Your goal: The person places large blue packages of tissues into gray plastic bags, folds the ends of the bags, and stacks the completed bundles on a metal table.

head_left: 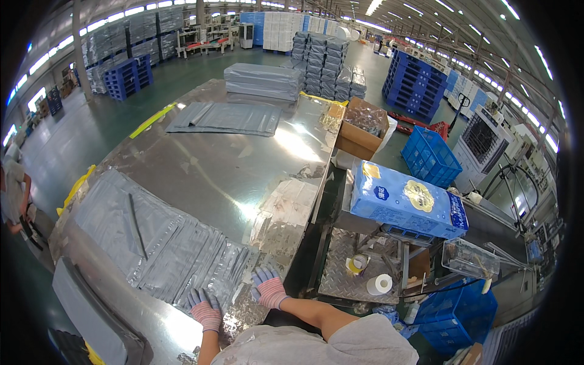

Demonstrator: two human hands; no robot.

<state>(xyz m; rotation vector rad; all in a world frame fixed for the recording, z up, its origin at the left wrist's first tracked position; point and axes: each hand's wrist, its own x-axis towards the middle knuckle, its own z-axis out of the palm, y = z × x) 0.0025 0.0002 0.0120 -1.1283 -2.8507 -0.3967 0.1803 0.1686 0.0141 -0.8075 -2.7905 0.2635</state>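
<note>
Grey plastic bags [176,243] lie fanned out in an overlapping row on the metal table [201,158] in front of me. A thin dark grey strip [137,226] rests across them. My left hand [205,310], in a pink-striped glove with grey fingers, is on the near edge of the bags, fingers spread. Just past the right end of the row, my right hand [268,288] is laid on the tabletop by its edge, gloved alike, fingers apart. Neither hand grips anything visible.
Flat grey bags [225,118] and a stack of grey packs [261,81] sit at the table's far end. To the right are a large blue package [407,198] on a machine, a cardboard box [362,131] and a blue crate [431,156]. A person [18,188] stands far left.
</note>
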